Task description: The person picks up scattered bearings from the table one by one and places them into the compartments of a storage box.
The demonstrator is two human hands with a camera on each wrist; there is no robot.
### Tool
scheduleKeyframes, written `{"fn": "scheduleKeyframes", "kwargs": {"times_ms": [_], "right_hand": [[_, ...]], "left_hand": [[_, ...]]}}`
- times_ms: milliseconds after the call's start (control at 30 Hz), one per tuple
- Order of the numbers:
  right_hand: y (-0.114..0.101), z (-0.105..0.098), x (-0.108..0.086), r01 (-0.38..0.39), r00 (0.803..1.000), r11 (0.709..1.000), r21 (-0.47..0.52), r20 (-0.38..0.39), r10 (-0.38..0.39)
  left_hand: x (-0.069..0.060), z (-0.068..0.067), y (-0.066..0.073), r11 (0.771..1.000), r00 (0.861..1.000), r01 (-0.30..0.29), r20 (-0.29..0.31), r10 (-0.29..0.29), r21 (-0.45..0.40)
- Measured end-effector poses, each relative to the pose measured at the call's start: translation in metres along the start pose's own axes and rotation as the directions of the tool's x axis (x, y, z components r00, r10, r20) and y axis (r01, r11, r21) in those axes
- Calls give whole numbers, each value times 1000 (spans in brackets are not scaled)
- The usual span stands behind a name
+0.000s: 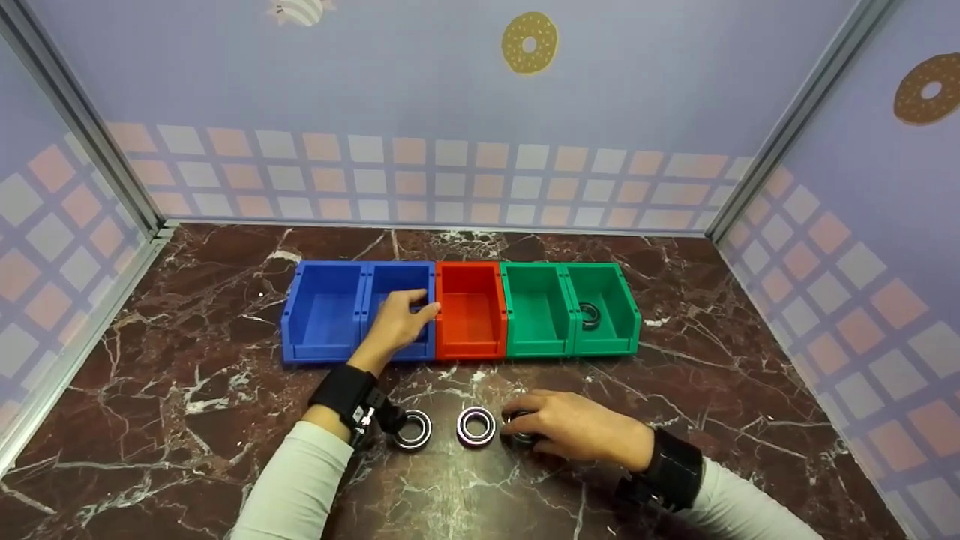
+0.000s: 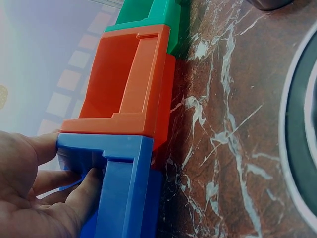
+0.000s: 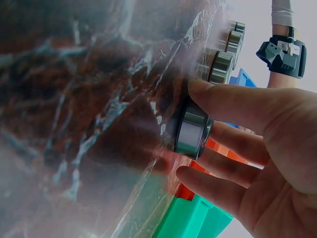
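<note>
Bearing (image 3: 192,133) on the tabletop (image 1: 720,397), right hand (image 1: 577,427) curled round it: seemingly a pick-up.
Left hand (image 1: 397,319) is loosely spread in a blue bin (image 2: 119,198); lifting the bearing would call for a firm pinch.

The worktop (image 1: 735,360) had a dark red-brown marble surface with many pale veins, and a soft shine of light (image 1: 450,491) lay on its near middle part. Behind it stood a pale lilac back wall (image 1: 420,90), while a left wall (image 1: 22,135) and a right wall (image 1: 862,127) closed the sides. Pink and white squares (image 1: 409,184) covered their lower parts, brown doughnut pictures (image 1: 511,43) decorated two walls, and grey strips (image 1: 795,116) followed the corners
</note>
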State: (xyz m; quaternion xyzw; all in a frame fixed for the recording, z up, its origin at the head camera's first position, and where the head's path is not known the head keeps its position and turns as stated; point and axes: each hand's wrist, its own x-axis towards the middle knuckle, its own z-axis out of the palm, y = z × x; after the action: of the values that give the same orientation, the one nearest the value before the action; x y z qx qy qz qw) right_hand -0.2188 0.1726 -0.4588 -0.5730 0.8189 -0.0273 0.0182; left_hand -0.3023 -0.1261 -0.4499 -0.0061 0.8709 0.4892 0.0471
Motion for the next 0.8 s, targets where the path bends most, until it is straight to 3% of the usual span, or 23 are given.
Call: {"fn": "scheduleKeyframes", "kwargs": {"times_ms": [300, 800], "right_hand": [[0, -1, 3, 7, 1000, 1000, 5, -1, -7], [1, 2, 4, 11, 1000, 1000, 3, -13, -11]], "left_hand": [[-1, 0, 0, 1000, 1000, -18, -10, 18, 4], [0, 0, 0, 1000, 1000, 9, 12, -9, -19]]}}
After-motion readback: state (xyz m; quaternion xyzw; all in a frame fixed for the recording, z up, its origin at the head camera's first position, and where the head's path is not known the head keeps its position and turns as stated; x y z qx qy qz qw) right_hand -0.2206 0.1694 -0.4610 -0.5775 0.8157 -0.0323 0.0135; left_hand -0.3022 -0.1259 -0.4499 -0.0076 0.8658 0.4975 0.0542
